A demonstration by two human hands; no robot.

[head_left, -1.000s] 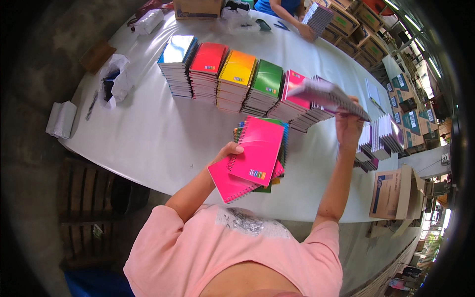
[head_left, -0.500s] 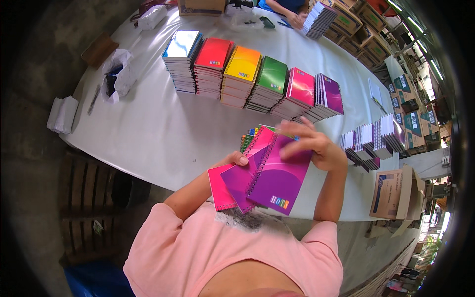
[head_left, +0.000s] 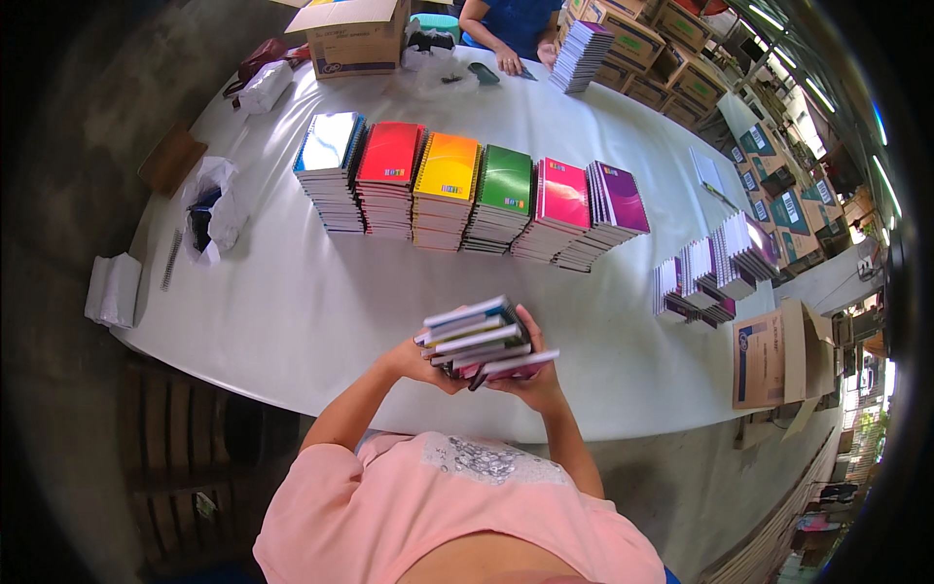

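Best squared by tapping the gathered bundle of mixed-colour spiral notebooks point(head_left: 484, 339), gripped edge-on above the near rim of the white-covered table point(head_left: 292, 321), left hand point(head_left: 416, 364) underneath, right hand point(head_left: 530, 382) clasping its lower end, spines aligned.

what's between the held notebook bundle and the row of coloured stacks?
Nothing: in the head view only bare white table lies between the bundle, held by the left hand and right hand, and the stacks.

Single head-worn fisheye, looking steeply down over a white table point(head_left: 292, 321), close, rim perhaps distorted
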